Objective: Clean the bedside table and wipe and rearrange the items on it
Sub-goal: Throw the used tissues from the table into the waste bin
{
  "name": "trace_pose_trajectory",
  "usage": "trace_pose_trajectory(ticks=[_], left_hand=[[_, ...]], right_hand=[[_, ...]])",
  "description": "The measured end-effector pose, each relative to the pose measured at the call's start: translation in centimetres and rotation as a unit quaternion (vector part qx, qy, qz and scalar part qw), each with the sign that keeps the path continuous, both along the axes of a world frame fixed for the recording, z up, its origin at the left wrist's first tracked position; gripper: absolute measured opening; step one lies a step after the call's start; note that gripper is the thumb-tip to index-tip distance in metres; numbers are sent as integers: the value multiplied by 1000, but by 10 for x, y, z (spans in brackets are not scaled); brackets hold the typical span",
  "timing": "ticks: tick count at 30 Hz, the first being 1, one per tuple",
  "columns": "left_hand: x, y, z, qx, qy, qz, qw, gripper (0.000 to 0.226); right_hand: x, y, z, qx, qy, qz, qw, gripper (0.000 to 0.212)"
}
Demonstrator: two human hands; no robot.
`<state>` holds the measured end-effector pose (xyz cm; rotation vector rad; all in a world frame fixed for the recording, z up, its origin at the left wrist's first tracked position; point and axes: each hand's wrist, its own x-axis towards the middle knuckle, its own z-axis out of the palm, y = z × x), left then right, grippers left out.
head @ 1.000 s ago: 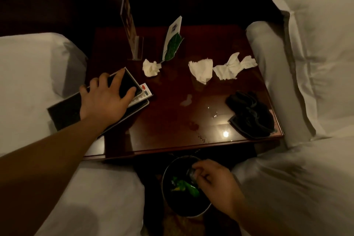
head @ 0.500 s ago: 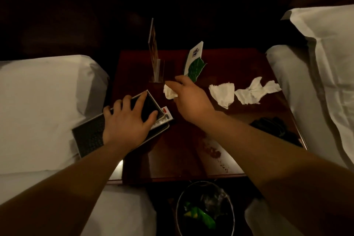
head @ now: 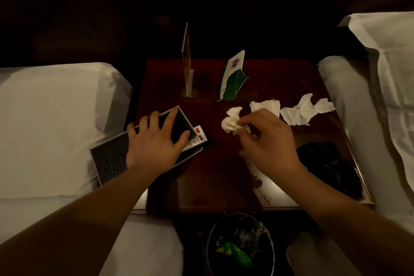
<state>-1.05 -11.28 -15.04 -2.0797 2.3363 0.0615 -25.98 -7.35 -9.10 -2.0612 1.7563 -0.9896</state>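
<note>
The dark red bedside table (head: 215,181) stands between two beds. My right hand (head: 266,141) pinches a crumpled white tissue (head: 231,120) just above the table's middle. Two more tissues lie behind it: one (head: 267,105) partly hidden by my fingers, one (head: 304,110) spread out to the right. My left hand (head: 156,143) lies flat, fingers apart, on a black leather folder (head: 112,161) at the table's left edge, with a white remote control (head: 198,135) poking out beside it. A black cloth (head: 329,163) is bunched at the right edge.
An upright acrylic sign holder (head: 187,69) and a white-and-green tent card (head: 233,78) stand at the back. A round waste bin (head: 240,246) with green rubbish sits on the floor below the table's front edge. White bedding (head: 56,119) flanks both sides. Small stains (head: 257,182) mark the tabletop.
My right hand rose from the waste bin, reached the tissue near the tent card, closed on it and pulled it right and toward me. My left hand stayed on the folder.
</note>
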Motion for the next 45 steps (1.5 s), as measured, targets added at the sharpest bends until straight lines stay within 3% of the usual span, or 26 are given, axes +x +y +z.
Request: trace_pose_trajectory(ticks=[3,7,12,16,19,23,29,34,40,45], left_hand=[[-1,1,1,1,10,-3,1000,72],[-2,3,2,-10,14,-22,1000,72],[-1,5,2,-12,20,-58,998,61],[1,5,2,-13,24,-61,998,58],[1,5,2,-19,22,-58,998,58],[1,5,2,-20,23,-57,998,58],[1,5,0,-21,8,-58,998,57],[1,4,3,-15,3,-57,998,59],[1,3,3,-19,8,-54,998,59],[0,3,3,-17,0,-51,999,59]], right_hand=[[-14,60,1,40,-70,18,997,9],[-19,136,-27,109,-97,86,986,32],[-26,195,-95,262,26,89,960,15],[-26,206,-141,378,66,58,921,33],[-28,201,-151,412,73,42,907,39],[-31,194,-137,387,55,45,919,32],[-23,160,-62,218,-35,37,975,15],[-43,58,-15,85,23,-16,996,18],[-62,-44,-30,138,200,-71,967,45],[-65,-67,-44,187,260,-72,945,32]])
